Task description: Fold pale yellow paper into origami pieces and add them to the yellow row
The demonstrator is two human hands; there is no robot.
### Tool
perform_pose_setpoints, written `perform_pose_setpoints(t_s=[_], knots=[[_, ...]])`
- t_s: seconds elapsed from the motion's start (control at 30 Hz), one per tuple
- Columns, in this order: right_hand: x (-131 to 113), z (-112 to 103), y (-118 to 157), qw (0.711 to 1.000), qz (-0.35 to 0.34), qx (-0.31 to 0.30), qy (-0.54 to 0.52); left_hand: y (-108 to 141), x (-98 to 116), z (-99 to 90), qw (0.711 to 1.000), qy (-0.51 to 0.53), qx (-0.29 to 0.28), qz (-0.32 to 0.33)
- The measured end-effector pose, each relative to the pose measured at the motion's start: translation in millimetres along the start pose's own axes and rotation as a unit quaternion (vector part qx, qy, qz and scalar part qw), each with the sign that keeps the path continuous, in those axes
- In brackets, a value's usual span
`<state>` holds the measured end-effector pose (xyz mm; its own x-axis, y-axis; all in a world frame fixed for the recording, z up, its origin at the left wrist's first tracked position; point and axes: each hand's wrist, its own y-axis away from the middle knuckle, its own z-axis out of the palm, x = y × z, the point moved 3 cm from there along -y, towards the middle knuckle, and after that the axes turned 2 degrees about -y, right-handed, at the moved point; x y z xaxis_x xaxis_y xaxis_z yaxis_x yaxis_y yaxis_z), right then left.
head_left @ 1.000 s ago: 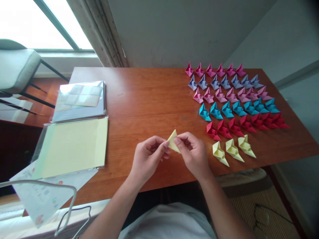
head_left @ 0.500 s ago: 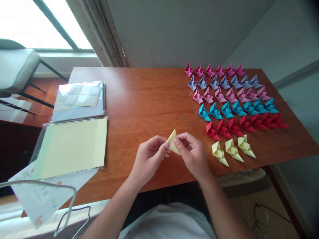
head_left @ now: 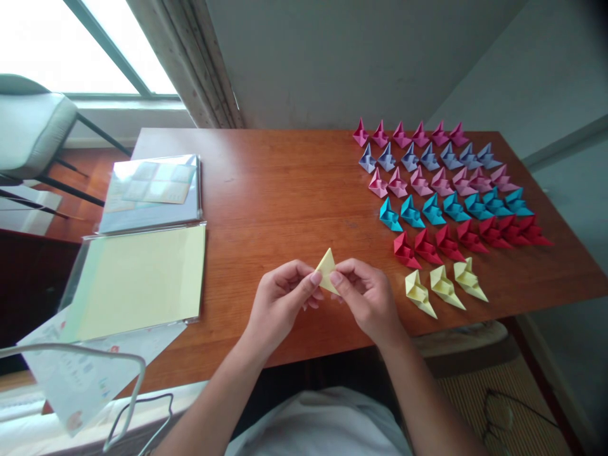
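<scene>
Origami piece tally
6 magenta pieces (head_left: 361,135), 7 lavender (head_left: 367,160), 7 pink (head_left: 379,185), 7 blue (head_left: 390,217), 7 red (head_left: 406,251), 3 yellow (head_left: 417,293); 1 yellow triangle (head_left: 327,269), 2 paper packs (head_left: 142,278).

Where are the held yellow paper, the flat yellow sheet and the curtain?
Held yellow paper (head_left: 327,270), head view: its middle.
Flat yellow sheet (head_left: 142,278), head view: its middle.
Curtain (head_left: 192,60), head view: its folds.

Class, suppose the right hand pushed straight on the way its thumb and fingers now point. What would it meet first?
Beyond the folded yellow paper it holds, the right hand would probably meet the left hand, at the paper's other side. One view leaves depth unclear.
</scene>
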<state>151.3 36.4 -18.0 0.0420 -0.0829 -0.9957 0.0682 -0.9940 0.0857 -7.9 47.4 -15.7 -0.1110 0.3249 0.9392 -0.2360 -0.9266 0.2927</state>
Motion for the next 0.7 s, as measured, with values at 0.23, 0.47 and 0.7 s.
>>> perform_pose_setpoints(t_s=[0.23, 0.47, 0.7], knots=[[-3.9, -2.9, -1.5, 0.999, 0.002, -0.027, -0.036, -1.2, 1.3, 2.0, 1.000, -0.008, 0.003, 0.007], [-0.1, -2.7, -1.1, 0.998, 0.015, -0.025, -0.047, -2.6, 1.0, 2.6, 0.998, -0.049, 0.023, 0.040], [1.7, -7.3, -2.0, 0.999, 0.018, -0.043, 0.007, 0.0, -2.4, 2.0, 0.968, -0.189, 0.054, 0.155]])
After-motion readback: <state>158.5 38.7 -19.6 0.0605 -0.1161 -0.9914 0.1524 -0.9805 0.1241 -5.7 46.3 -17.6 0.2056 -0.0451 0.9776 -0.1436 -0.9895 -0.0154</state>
